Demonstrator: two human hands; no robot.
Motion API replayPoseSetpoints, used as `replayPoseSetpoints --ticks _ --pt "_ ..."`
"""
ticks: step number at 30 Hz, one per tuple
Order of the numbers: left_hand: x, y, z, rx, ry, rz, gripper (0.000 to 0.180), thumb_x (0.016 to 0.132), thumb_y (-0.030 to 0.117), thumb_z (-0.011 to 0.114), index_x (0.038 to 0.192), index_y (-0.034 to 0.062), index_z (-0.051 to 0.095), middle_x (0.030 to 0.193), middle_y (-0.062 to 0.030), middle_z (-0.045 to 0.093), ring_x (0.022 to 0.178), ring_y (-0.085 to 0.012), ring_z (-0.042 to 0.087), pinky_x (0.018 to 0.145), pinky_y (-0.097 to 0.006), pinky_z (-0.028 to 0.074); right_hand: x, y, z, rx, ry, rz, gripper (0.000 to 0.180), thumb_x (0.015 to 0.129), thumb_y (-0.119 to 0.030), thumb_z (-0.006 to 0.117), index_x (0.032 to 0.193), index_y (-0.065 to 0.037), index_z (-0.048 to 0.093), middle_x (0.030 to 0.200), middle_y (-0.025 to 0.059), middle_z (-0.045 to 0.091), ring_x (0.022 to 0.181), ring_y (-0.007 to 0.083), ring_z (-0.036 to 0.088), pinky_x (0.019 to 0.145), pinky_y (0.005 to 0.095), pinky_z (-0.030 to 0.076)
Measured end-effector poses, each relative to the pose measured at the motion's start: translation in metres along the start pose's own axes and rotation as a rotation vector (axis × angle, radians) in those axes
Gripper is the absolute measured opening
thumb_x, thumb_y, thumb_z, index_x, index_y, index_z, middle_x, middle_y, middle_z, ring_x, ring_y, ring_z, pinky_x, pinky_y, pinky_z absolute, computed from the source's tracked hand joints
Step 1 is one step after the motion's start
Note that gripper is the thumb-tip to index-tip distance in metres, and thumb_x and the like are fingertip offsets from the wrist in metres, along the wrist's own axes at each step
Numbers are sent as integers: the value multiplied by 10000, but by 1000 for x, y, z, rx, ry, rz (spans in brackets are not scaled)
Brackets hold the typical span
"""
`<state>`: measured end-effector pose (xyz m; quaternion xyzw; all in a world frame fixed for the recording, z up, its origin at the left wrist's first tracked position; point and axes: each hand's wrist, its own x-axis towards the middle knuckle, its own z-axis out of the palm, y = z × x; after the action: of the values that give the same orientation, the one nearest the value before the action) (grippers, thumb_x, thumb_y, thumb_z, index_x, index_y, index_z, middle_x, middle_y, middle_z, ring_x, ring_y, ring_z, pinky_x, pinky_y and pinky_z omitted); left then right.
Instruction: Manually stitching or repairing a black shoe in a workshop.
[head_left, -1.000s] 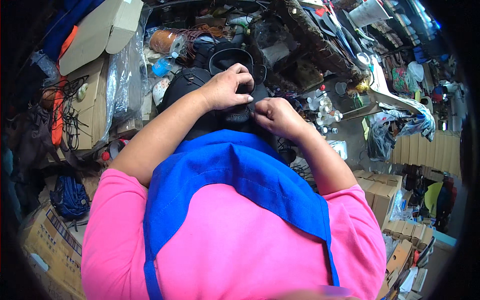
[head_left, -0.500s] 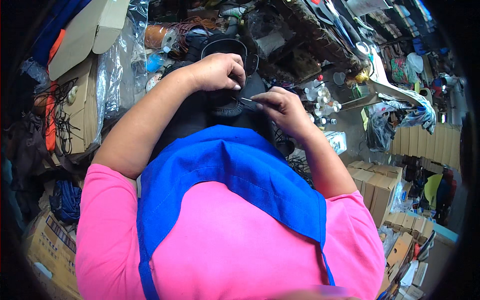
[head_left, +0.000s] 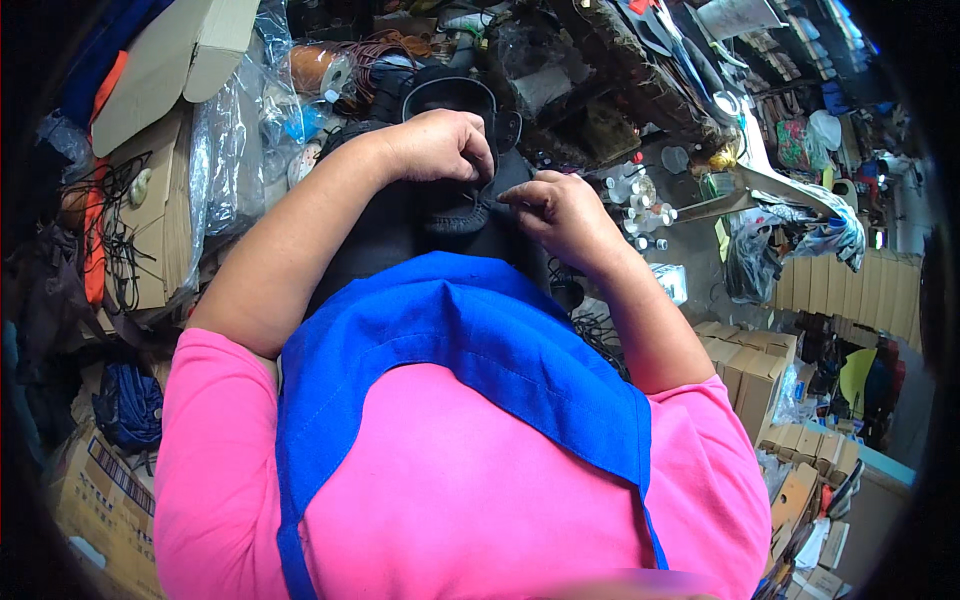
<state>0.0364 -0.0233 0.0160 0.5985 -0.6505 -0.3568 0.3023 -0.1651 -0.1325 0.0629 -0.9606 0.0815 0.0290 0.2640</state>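
A black shoe (head_left: pixel 455 222) rests on my lap, its toe toward me and its rounded opening at the far end. Over its upper lies my left hand (head_left: pixel 440 148), fingers curled and pressed together, gripping the shoe; the fingertips are partly hidden. Close against the shoe's right side, my right hand (head_left: pixel 565 215) is closed in a pinch. A thin, needle-like metal piece is between its thumb and forefinger, with barely a glint of it showing now. A blue apron (head_left: pixel 450 300) covers my front below the shoe.
Cardboard pieces (head_left: pixel 160 200) and clear plastic wrap stand at the left, beside an orange spool (head_left: pixel 312 68). Small bottles (head_left: pixel 640 205) crowd the floor at right, near a metal stand (head_left: pixel 770 180). Cardboard boxes (head_left: pixel 755 375) are stacked farther right.
My right hand has moved slightly left against the shoe, and the metal piece that stuck out from its fingers is now mostly hidden. My left hand stays about where it was.
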Motion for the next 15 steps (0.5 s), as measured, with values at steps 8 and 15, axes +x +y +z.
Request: replayPoseSetpoints --ticks 8,15 --pt "0 -2 2 6 0 18 189 719 129 710 905 99 727 872 -60 530 873 -208 556 792 -311 454 4 -5 -1 -55 0 61 215 722 -134 630 914 -82 710 848 141 658 806 310 646 755 387 517" --pt "3 -3 10 44 55 -41 199 723 210 735 859 68 709 909 -76 528 892 -226 551 814 -323 447 0 -5 2 -74 18 84 211 725 -144 622 912 -89 703 852 119 659 809 291 639 753 394 488"
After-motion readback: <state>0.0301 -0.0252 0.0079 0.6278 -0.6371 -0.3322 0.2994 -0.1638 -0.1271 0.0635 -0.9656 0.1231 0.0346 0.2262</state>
